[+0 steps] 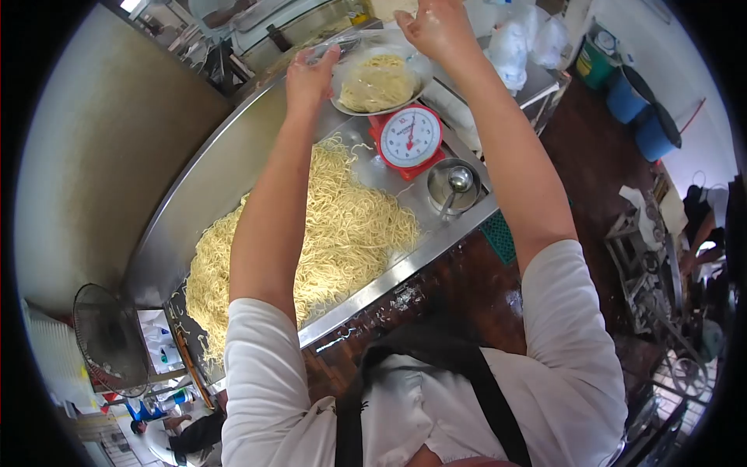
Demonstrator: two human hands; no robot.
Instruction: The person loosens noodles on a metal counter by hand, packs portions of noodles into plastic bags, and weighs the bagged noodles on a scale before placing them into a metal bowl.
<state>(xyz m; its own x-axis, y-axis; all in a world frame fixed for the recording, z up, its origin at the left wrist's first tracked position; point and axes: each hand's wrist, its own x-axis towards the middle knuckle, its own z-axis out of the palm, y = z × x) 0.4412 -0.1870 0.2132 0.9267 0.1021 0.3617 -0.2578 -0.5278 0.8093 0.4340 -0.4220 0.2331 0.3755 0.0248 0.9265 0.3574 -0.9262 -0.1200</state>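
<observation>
Both arms extend forward. The left hand (310,76) is at the plastic bag's edge, fingers bent; the right hand (437,28) is raised, thumb outward. Neither grip can be confirmed. The plastic bag (379,81), containing noodles, sits on the red scale's (409,138) pan. Loose noodles (342,233) cover the table (405,272) nearby.

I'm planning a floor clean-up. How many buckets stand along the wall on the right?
3: a green bucket farthest away, a blue bucket in the middle, and another blue bucket nearest. Others may be hidden.
</observation>
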